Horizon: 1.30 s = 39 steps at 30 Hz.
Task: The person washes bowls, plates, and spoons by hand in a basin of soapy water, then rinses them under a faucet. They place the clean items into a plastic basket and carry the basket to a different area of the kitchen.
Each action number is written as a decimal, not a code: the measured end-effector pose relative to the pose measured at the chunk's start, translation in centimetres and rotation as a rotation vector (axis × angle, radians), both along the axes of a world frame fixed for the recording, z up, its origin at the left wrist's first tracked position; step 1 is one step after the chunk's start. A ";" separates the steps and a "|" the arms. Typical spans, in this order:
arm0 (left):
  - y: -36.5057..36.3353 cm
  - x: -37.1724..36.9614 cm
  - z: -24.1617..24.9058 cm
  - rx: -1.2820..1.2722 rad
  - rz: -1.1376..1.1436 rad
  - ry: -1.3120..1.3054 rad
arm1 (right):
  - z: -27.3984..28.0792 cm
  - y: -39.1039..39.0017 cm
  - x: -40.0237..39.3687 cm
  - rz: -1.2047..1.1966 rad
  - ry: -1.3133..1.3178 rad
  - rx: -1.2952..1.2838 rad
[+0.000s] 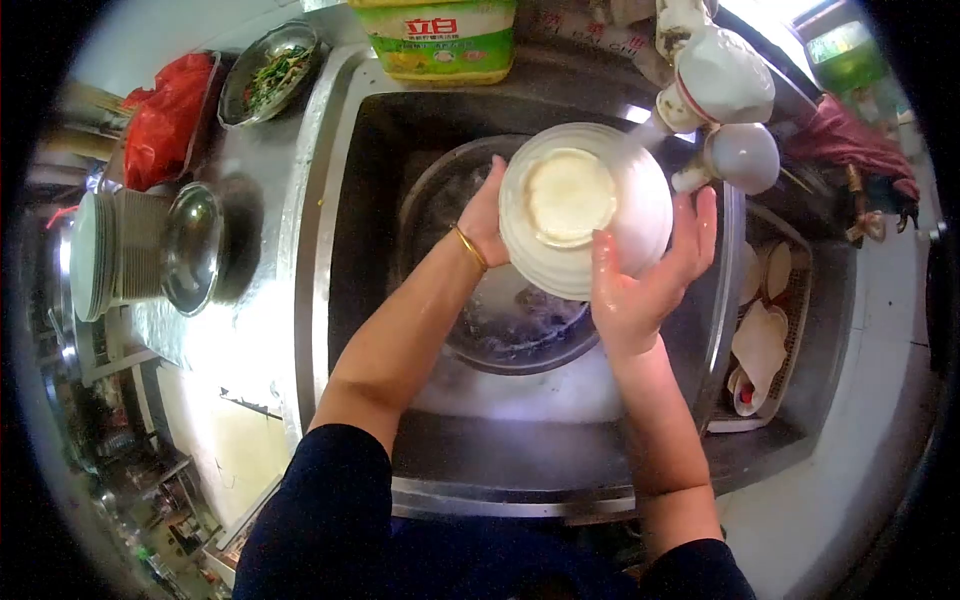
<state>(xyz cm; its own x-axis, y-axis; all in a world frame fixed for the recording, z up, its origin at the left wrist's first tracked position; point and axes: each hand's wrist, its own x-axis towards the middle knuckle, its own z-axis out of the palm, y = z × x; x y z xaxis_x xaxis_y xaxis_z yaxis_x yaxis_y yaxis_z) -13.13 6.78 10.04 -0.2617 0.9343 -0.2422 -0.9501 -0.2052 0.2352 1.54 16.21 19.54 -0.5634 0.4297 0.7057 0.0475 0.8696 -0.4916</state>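
Over the sink I hold white plates (pixel 640 200), which look stacked, with a round foot ring facing up at me. My left hand (pixel 485 215) grips their left edge, its fingers mostly hidden behind them. At the lower right, my right hand (pixel 650 270) has its thumb on the upturned face and its other fingers stretched along the right edge. Below is a large round basin (pixel 530 355) with rippling water, partly hidden by the plates. A white tap fitting (pixel 725 85) sits just above right, with what looks like water spraying onto the plates.
The metal sink (pixel 460 440) surrounds the basin. At right, a basket (pixel 795 340) holds white dishes. Left on the counter stand stacked plates (pixel 135 245), a metal bowl (pixel 195 250), a red bag (pixel 170 120) and a bowl of chopped greens (pixel 240 105). A yellow-green tub (pixel 435 45) stands behind.
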 end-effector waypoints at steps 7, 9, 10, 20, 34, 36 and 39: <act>0.2 -0.5 -3.0 0.270 -0.128 -0.249 | -1.5 1.1 2.5 0.508 0.215 -1.689; 0.4 0.6 -3.9 0.145 0.125 -0.199 | -2.4 0.3 2.2 0.533 0.165 -1.765; 0.4 1.3 -3.8 0.082 0.247 -0.170 | -2.2 -0.7 1.6 0.524 0.174 -1.753; -2.4 7.7 4.4 -0.359 0.577 0.856 | -6.7 -4.6 2.0 0.405 -0.348 -0.094; -21.9 6.6 11.3 -0.586 0.964 1.403 | -13.5 -1.6 -2.6 0.175 -0.578 0.140; -26.3 6.5 14.5 -0.451 1.173 0.817 | -14.2 -2.7 -1.8 0.073 -0.891 0.019; -34.2 1.7 15.8 -0.632 1.351 0.365 | -18.7 0.0 -0.2 0.255 -1.117 -0.171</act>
<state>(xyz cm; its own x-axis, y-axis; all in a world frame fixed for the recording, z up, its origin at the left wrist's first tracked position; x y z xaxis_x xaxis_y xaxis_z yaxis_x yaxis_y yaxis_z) -11.40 -27.39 25.84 -0.9347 -0.2696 -0.2316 -0.0154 -0.6202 0.7843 1.30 16.20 0.87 -0.9202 0.2553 -0.2967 0.3623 0.8425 -0.3986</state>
